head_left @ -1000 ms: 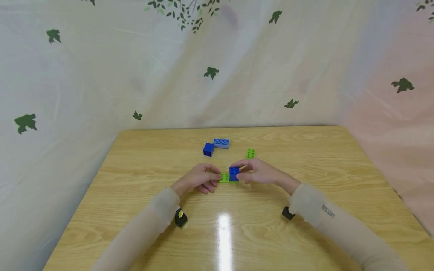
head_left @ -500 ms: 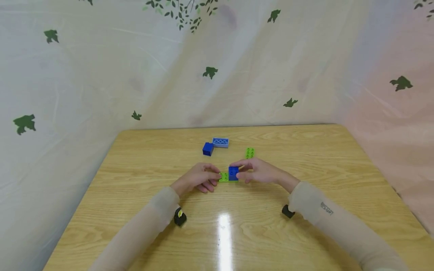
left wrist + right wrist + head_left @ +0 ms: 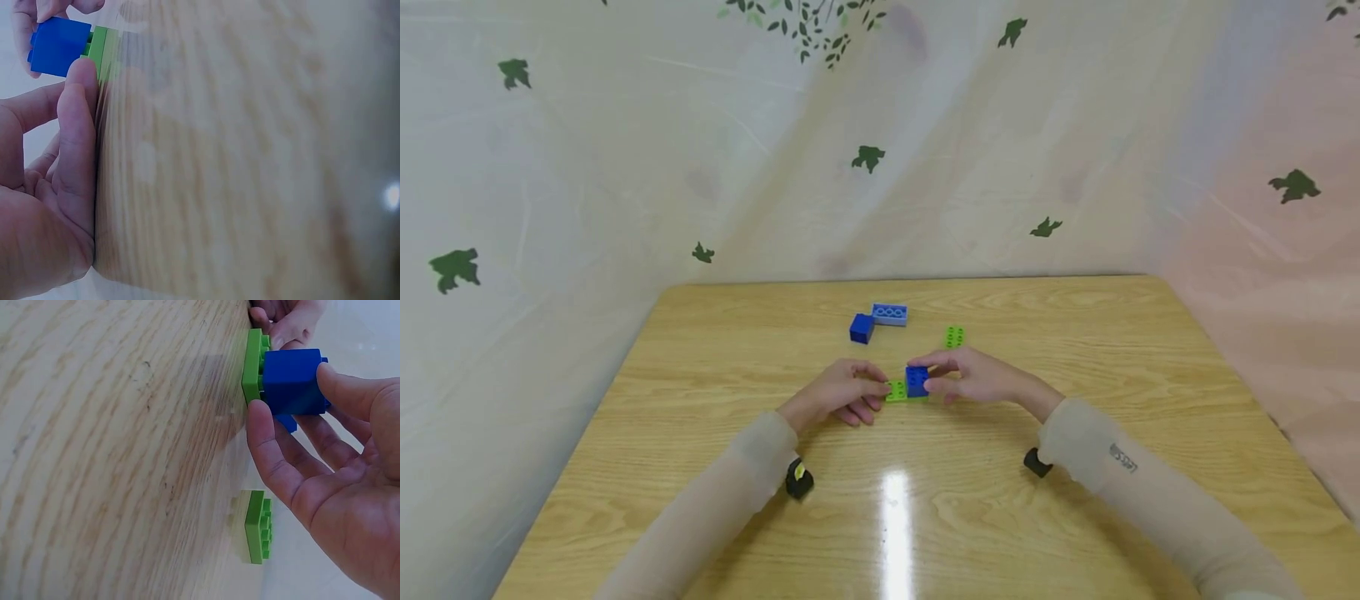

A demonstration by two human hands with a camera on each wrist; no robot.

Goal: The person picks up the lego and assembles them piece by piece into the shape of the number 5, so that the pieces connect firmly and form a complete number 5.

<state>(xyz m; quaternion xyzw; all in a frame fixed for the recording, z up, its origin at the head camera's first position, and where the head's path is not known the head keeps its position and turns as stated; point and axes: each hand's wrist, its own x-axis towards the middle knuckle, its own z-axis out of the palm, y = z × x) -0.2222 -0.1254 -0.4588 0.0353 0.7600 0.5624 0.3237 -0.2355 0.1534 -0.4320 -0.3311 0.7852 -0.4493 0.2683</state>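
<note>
My left hand (image 3: 841,392) pinches the left end of a flat lime-green building plate (image 3: 896,392) lying on the table, its thumb at the plate's near edge. In the left wrist view that thumb tip sits right against the green plate (image 3: 103,47). A dark blue building brick (image 3: 917,382) is over the plate's right half, studs up. My right hand (image 3: 973,377) grips this brick between thumb and fingers. Some green studs show between the blue brick (image 3: 290,381) and the plate (image 3: 252,365) in the right wrist view.
Farther back lie another dark blue brick (image 3: 862,328) and a light blue brick (image 3: 890,314) with its hollow underside showing. A smaller lime-green plate (image 3: 955,336) rests beyond my right hand. A pale cloth (image 3: 775,167) with leaf prints hangs behind the wooden table (image 3: 715,358).
Both hands keep their holds with hardly any movement. The whole head view shifts by a few pixels.
</note>
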